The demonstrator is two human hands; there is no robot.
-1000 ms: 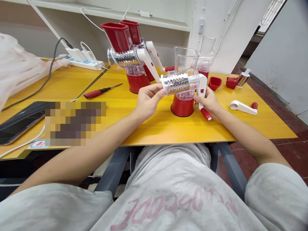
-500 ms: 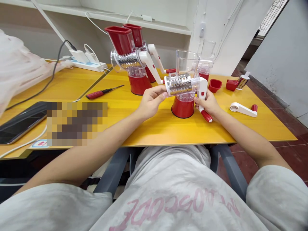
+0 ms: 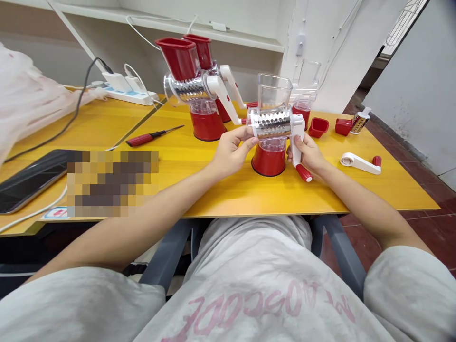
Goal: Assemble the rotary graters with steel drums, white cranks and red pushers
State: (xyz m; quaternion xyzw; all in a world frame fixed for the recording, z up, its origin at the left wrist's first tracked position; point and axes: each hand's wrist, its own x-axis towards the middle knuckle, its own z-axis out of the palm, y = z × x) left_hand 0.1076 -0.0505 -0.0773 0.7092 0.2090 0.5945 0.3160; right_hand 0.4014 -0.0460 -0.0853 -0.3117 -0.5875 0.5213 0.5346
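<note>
White crank (image 3: 362, 164) (loose) lies right of the held grater (image 3: 273, 123).

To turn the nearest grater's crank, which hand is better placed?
Probably the right hand: its fingers touch the white crank, while the left hand is at the other end of the metal drum.

Along the near table (image 3: 249, 202), there is passage before the grater (image 3: 272, 123). The left hand (image 3: 233, 151) and right hand (image 3: 309, 151) close its flanks; far left, two graters (image 3: 187, 89) block, far right another grater (image 3: 302, 107). A gap separates right hand and loose crank (image 3: 361, 164).
</note>
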